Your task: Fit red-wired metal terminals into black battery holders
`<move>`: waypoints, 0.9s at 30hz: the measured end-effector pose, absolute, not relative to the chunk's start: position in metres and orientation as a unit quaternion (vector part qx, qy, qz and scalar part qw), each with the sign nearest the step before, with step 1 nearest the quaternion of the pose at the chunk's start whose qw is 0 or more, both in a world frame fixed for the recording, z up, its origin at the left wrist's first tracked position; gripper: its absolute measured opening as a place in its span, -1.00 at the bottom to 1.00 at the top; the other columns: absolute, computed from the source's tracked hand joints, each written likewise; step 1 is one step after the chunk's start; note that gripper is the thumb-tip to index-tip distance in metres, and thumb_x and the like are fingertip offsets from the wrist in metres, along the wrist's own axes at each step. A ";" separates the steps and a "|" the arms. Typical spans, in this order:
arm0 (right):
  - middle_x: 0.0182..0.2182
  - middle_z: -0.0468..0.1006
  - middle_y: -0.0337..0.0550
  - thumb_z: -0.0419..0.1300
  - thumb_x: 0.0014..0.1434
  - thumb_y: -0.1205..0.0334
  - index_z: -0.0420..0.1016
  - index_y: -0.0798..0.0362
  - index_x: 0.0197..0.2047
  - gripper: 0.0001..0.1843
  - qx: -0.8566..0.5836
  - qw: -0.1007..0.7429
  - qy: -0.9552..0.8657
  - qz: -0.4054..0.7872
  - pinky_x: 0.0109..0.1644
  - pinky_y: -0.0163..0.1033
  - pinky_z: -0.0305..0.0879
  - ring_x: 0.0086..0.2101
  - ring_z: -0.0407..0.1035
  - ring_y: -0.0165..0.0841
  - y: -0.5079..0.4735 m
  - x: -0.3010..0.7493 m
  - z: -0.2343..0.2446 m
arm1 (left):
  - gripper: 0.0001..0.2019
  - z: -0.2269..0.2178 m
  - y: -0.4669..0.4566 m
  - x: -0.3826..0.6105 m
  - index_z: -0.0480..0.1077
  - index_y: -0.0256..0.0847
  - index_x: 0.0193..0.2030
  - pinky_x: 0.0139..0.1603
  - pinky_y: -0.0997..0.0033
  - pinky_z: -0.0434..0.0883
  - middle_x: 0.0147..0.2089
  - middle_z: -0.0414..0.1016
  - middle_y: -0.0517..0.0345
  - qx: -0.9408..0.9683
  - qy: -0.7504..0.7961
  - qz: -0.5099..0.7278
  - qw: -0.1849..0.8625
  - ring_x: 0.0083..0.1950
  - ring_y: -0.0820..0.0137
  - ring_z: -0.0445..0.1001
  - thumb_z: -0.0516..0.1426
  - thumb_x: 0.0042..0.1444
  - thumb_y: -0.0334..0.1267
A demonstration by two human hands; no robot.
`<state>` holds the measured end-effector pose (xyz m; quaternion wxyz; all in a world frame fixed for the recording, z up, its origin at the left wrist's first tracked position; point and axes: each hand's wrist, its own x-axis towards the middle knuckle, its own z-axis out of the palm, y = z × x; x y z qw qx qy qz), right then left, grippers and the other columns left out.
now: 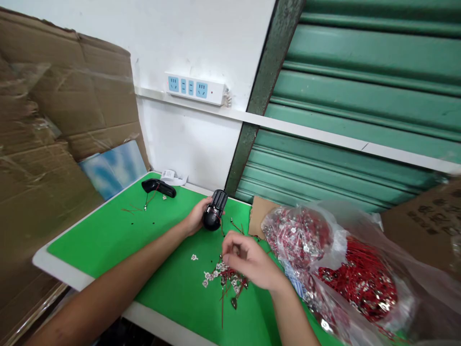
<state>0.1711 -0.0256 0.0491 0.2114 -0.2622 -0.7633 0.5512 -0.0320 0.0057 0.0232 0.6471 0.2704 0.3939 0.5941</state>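
Note:
My left hand [197,215] is wrapped round a black plastic housing [212,218], tilted up over the green mat, with an open hollow at its upper end and a rounded lower end. A thin wire hangs beside the housing. My right hand [248,257] is above a pile of small metal contact pieces with red wires [227,278]. Its thumb and fingers are curled together in a pinch, and what they hold, if anything, is too small to make out. One loose white contact piece [194,257] lies left of the pile.
Another black housing [158,186] with wires lies at the table's far left. Clear plastic bags of red-wired parts [360,278] fill the right side. A large cardboard box [54,110] stands at left. A power strip [194,89] is on the wall, beside a green shutter [353,86].

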 end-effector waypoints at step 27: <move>-0.40 0.65 -0.14 0.31 0.11 0.11 0.65 0.06 -0.31 -0.81 -0.381 0.480 -0.665 0.427 -0.38 -0.31 0.43 -0.45 0.50 -0.37 0.000 0.164 0.023 | -0.38 0.022 -0.032 -0.002 0.30 -0.18 0.23 -0.11 0.45 0.39 0.04 0.55 0.08 0.285 0.386 0.506 0.717 -0.07 0.33 0.52 0.15 -0.06 -0.29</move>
